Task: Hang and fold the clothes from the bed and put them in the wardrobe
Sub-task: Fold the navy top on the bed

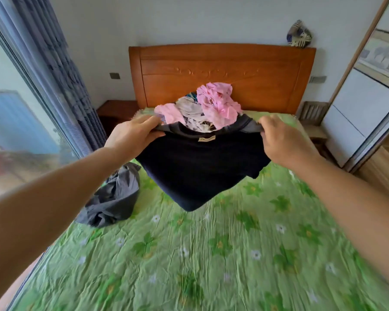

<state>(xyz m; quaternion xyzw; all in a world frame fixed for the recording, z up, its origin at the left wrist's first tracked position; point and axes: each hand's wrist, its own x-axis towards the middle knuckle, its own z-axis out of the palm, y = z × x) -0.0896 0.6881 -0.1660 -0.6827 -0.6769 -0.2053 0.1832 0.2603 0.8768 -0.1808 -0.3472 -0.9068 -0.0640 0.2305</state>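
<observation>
Over bed (211, 254): navy shirt (200, 171) held up, hanging clear.
Left hand (133, 135): pinching shirt's shoulder.
Right hand (283, 140): pinching opposite shoulder.

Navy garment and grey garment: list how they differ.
The navy garment is held up by the left hand and right hand; the grey garment lies on the green sheet. The navy garment hangs spread out; the grey garment is crumpled. Both are dark clothes.
</observation>
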